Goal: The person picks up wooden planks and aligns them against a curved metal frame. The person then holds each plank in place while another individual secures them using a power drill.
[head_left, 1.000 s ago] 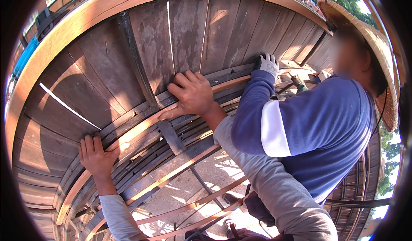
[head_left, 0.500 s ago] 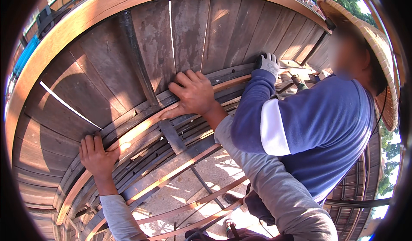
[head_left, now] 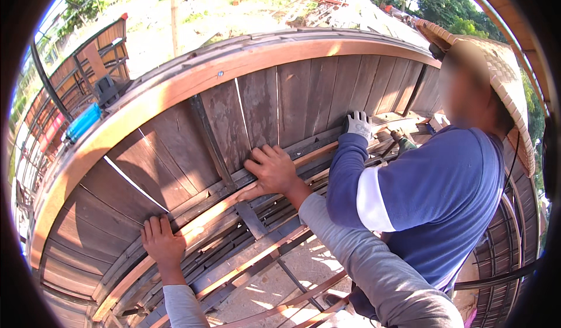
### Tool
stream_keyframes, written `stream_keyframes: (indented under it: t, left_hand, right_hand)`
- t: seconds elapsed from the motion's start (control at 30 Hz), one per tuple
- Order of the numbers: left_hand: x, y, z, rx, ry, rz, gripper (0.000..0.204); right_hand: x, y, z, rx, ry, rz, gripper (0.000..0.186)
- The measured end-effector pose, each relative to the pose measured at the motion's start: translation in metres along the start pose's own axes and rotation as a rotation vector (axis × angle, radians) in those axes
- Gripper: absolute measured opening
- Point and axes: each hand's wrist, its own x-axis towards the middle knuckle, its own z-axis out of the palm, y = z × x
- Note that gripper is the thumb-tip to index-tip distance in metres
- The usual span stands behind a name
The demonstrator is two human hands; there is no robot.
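Along the inside of a curved plank wall (head_left: 263,100) runs a bent strip of reddish wood (head_left: 217,213). My left hand (head_left: 163,246) is closed over this strip at the lower left, fingers hooked over its wall side. Farther along, my right hand (head_left: 272,169) grips the same strip, its thumb stretched along the near face and its fingers curled over the far edge. Close by, a dark upright rib (head_left: 211,144) stands against the planks. Beyond my right hand, a co-worker's gloved hand (head_left: 359,126) rests on the strip.
The co-worker in a blue sweatshirt (head_left: 426,176) and woven hat (head_left: 497,65) stands close at my right. Another gloved hand (head_left: 402,141) shows farther along. Dark curved timbers (head_left: 234,243) lie below the strip. A light wooden rail (head_left: 140,126) tops the wall; a blue object (head_left: 83,122) sits beyond it.
My view has tilted upward, bringing in the ground outside the wall. Both my hands keep their hold on the strip. The co-worker's gloved fingers look more spread.
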Motion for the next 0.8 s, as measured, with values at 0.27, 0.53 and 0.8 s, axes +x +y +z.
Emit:
stream_keyframes:
  t: [0.27,0.53,0.8]
  left_hand:
    - [-0.006,-0.015,0.017,0.091,-0.033,0.034,0.035]
    - [-0.001,-0.005,0.004,0.045,-0.019,-0.004,0.093]
    - [-0.001,0.000,0.003,0.029,-0.165,-0.105,0.093]
  right_hand:
    - [0.003,-0.001,-0.001,-0.007,-0.049,0.015,0.077]
    - [-0.002,-0.003,-0.006,0.002,-0.107,0.048,0.080]
    - [-0.002,-0.001,-0.009,0.028,-0.108,0.050,0.080]
